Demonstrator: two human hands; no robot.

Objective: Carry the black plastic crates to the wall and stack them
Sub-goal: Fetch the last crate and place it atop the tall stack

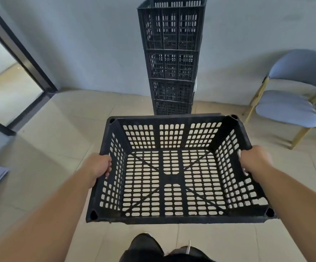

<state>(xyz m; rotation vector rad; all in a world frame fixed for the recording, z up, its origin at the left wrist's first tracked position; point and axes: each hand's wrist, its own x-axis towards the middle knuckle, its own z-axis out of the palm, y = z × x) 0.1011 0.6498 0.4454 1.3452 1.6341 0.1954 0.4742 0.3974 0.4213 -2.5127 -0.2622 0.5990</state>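
1. Crate (174, 173), black plastic, empty, held level above the tiled floor (62, 114), open side up, perforated base and walls fully visible.
2. Left hand (99, 167) closed over the crate's left rim at about mid-length; fingers (109, 164) curled inward over the edge.
3. Right hand (254, 158) closed likewise on the right rim, fingertips hooked down the inner wall. Grip judged even on both sides.
4. Stack (171, 59) of matching black crates observed straight ahead, standing against the grey wall (96, 44); at least five tiers counted, uppermost running out of frame, so true height could not be confirmed.
5. Carried crate seen in front of the stack's lowest tier, not touching it; gap to the stack judged short.
6. Step in hand assessed as the carry, close to its end; placement not yet begun.
7. Next move judged to call for a high lift, well above present carrying level, with corners squared to the top tier before release.
8. Risk noted: tall, narrow column, liable to sway if nudged during placement.
9. Blue upholstered chair (289, 97) noted to the right of the stack, well apart; dark-framed doorway (21, 59) to the left. Neither judged to obstruct the approach.
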